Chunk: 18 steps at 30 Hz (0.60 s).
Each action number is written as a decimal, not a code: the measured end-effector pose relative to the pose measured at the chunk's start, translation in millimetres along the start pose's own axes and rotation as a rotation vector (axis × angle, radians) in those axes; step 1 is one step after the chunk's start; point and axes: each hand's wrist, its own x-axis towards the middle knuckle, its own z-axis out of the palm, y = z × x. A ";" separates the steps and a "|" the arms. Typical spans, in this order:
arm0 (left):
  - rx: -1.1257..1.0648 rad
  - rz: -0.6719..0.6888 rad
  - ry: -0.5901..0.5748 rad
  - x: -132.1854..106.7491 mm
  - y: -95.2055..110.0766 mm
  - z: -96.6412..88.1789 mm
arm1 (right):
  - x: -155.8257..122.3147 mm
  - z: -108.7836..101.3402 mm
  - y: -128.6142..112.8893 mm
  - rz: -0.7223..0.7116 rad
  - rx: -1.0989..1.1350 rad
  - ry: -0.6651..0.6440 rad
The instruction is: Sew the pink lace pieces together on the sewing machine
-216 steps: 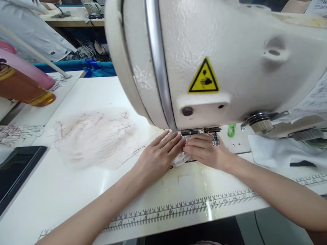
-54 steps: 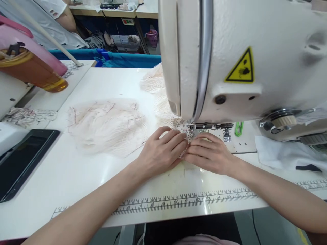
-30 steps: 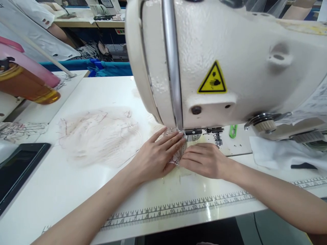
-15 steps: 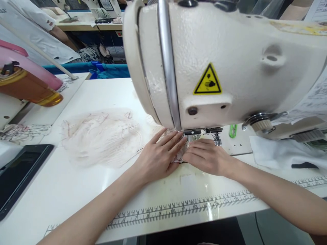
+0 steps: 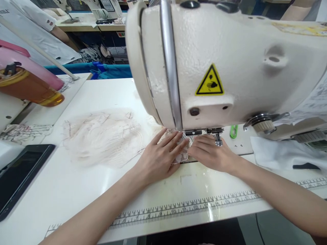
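Head view: left hand point(image 5: 159, 158) lies flat on sheer white lace fabric point(image 5: 182, 156), apparently part-sewn (remaining length hidden); right hand point(image 5: 212, 153) alongside, grip unclear.

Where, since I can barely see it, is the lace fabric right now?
In the head view, just right of centre: the lace fabric lies partly under the left hand, beside the right hand, below the sewing machine head.
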 end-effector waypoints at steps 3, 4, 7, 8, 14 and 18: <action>0.007 0.005 -0.004 -0.2 0.0 1.0 | 2.2 -6.2 -0.8 0.051 -0.046 -0.022; 0.006 0.006 -0.006 -0.2 -0.1 1.2 | 2.6 -7.7 -1.0 0.060 -0.068 -0.028; -0.004 -0.001 -0.019 0.4 -0.4 1.0 | 3.4 -10.5 -0.9 0.051 -0.145 -0.023; -0.008 -0.005 -0.023 0.7 -0.5 0.7 | 3.6 -11.0 -0.8 0.049 -0.170 -0.018; -0.026 -0.006 0.007 0.0 0.2 0.3 | 4.6 -12.6 1.7 0.044 -0.215 -0.030; -0.049 0.082 0.122 -1.7 1.6 1.5 | 4.8 -12.6 4.2 0.024 -0.141 -0.064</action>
